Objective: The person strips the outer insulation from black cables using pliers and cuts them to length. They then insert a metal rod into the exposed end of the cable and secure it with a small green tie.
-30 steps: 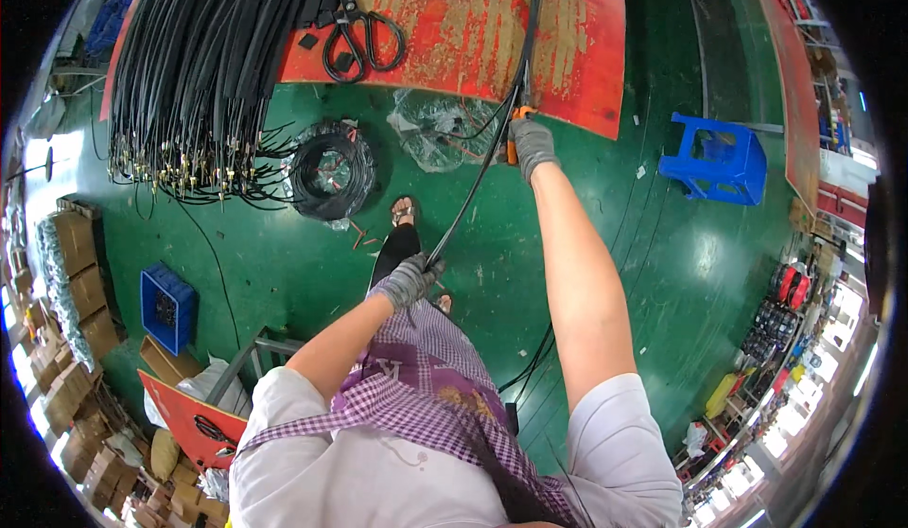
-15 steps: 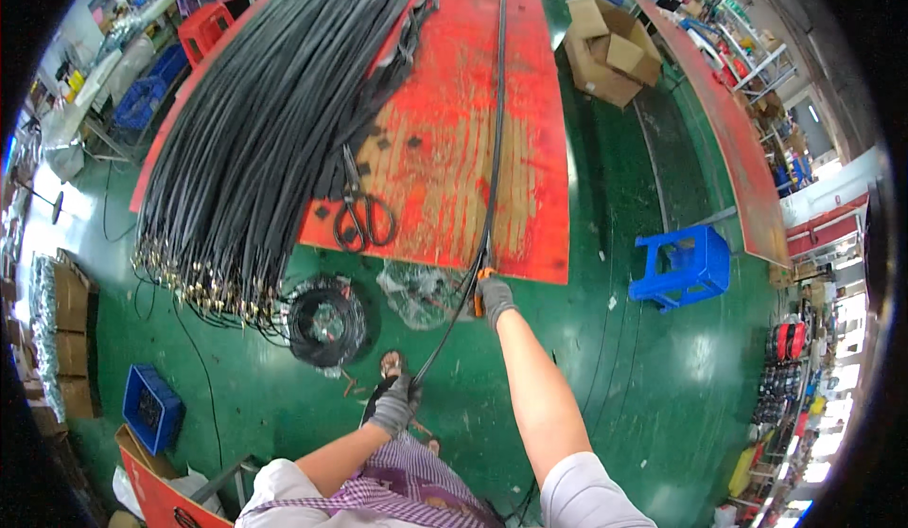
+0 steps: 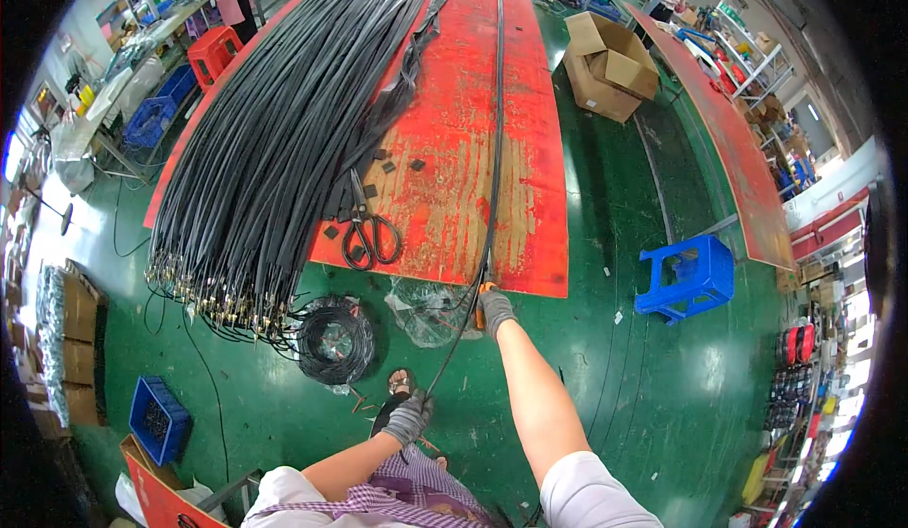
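Observation:
Black cables (image 3: 497,149) run lengthwise along the red table (image 3: 449,83) and hang over its near edge toward me. My left hand (image 3: 409,418), in a grey glove, is closed on the hanging end of the cables, low in front of my body. At the table's near edge, my right hand (image 3: 496,314), gloved too, grips an orange-handled tool (image 3: 480,312) right against the cables; its working end is hidden. Black-handled scissors (image 3: 371,241) lie on the table, left of the cables. Beside them spreads a thick bundle of black cables (image 3: 274,131) with brass-coloured ends.
A coil of black cable (image 3: 336,341) and clear plastic wrap (image 3: 423,315) lie on the green floor below the table. To the right are a blue stool (image 3: 686,277) and an open cardboard box (image 3: 610,66). A blue crate (image 3: 159,419) sits left; other people stand far off.
The whole view has shifted slightly, with most things lower and a little to the right. Both hands keep their grips, and I see no clear movement of the cables.

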{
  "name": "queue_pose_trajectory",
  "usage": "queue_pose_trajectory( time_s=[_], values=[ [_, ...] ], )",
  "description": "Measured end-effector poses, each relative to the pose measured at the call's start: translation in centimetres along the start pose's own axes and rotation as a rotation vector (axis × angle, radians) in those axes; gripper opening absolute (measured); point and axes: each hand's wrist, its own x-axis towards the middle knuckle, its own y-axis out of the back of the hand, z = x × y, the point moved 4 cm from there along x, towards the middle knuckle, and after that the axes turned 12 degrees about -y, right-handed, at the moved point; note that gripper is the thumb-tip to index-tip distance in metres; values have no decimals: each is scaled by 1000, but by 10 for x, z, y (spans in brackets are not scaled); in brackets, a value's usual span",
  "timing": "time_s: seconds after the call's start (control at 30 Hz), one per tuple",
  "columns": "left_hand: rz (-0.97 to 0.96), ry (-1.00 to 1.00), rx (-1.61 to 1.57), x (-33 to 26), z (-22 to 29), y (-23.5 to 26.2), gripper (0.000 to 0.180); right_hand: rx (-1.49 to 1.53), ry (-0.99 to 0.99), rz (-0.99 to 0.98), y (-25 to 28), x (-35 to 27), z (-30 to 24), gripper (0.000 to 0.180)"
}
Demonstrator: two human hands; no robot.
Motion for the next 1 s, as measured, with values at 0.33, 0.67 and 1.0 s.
queue_pose_trajectory(
  time_s=[0.33, 0.67, 1.0],
  values=[
    [-146, 30, 241, 7, 78, 37, 22, -198, 11, 66, 1, 9, -1, 16],
    [-8, 80, -85, 3, -19, -4, 24, 26, -15, -34, -10, 3, 3, 17],
    [-149, -15, 237, 9, 95, 41, 22, -325, 207, 83, 11, 58, 28, 29]
  ],
)
